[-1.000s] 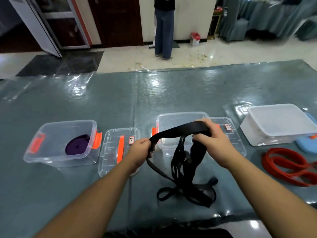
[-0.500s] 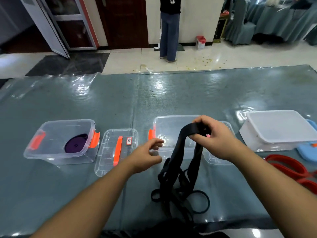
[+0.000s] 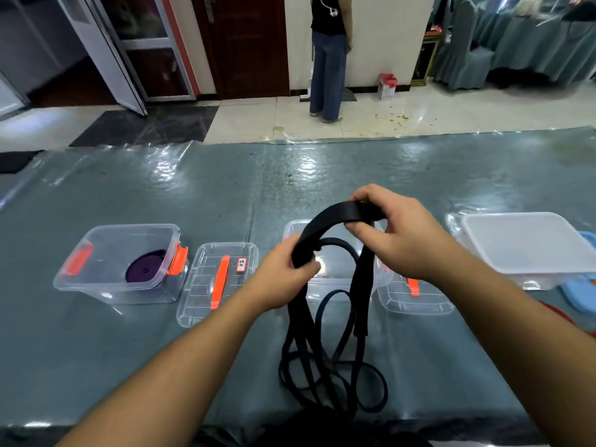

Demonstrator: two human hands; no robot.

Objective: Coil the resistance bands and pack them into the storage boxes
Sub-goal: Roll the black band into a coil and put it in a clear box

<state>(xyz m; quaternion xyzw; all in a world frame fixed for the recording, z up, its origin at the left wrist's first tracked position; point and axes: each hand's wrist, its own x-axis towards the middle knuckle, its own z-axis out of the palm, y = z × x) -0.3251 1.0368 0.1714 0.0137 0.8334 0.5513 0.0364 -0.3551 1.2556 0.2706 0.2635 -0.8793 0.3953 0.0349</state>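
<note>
A long black resistance band (image 3: 335, 214) arches between my hands above the table. My right hand (image 3: 396, 233) pinches its top end, and my left hand (image 3: 283, 275) grips it lower down on the left. The rest of the band hangs down in loose loops onto the table near the front edge. Behind my hands stands an open clear storage box (image 3: 335, 279), partly hidden by them. At the left, another clear box (image 3: 119, 262) with orange latches holds a coiled purple band (image 3: 146, 269).
Two clear lids with orange handles lie flat, one (image 3: 219, 282) between the boxes, one (image 3: 416, 295) right of the middle box. A white-lidded box (image 3: 529, 246) and a blue lid (image 3: 580, 285) sit at the right. A person (image 3: 329, 56) stands beyond the table.
My left hand, empty half a second ago, has taken hold of the band again below the right hand. The right hand has risen a little with the band's top end.
</note>
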